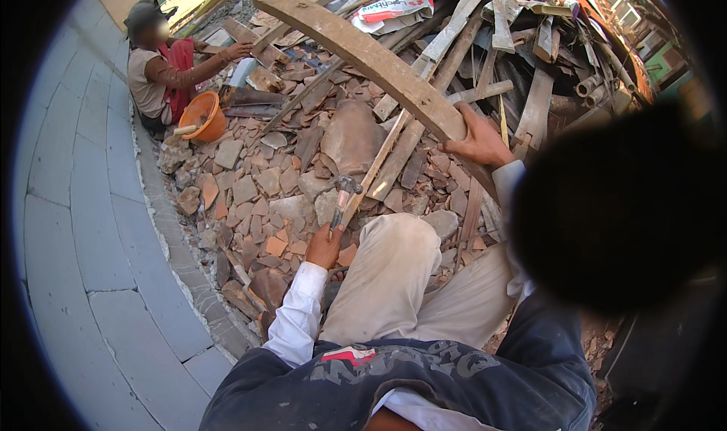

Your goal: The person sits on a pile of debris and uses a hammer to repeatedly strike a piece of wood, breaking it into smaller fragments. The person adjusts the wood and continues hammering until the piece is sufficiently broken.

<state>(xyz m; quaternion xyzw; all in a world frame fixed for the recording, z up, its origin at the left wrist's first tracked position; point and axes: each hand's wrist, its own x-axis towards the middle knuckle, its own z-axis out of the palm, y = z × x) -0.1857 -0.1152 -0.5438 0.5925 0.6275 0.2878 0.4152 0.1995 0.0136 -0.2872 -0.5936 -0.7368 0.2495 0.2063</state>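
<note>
The left hand [326, 245] is closed around the handle of a hammer [344, 192], with the fingers wrapped low on the handle and the metal head pointing up and away from the body, above a bed of broken tiles [257, 188]. The right hand [477, 139] is extended forward and grips the near end of a long, weathered wooden plank [363, 56]; the fingers curl over the top edge and the thumb presses the side. The plank runs from that hand up and to the left, raised clear of the rubble, with its far end high over the debris. Below the plank lies a heap of reddish and grey tile fragments, and behind it, to the right, a stack of timber offcuts [492, 60] and pipes [591, 86]. The person's bent knee in light trousers [394, 272] sits between the two hands, and white shirt cuffs show at both wrists under a dark jacket. At the upper left, a second person [155, 71] sits at the edge of the pile, with one arm stretched onto the debris and an orange bucket [203, 117] just beside them. A paved grey walkway [83, 226] borders the rubble on the left. A dark blurred shape covers the right side of the view.
</note>
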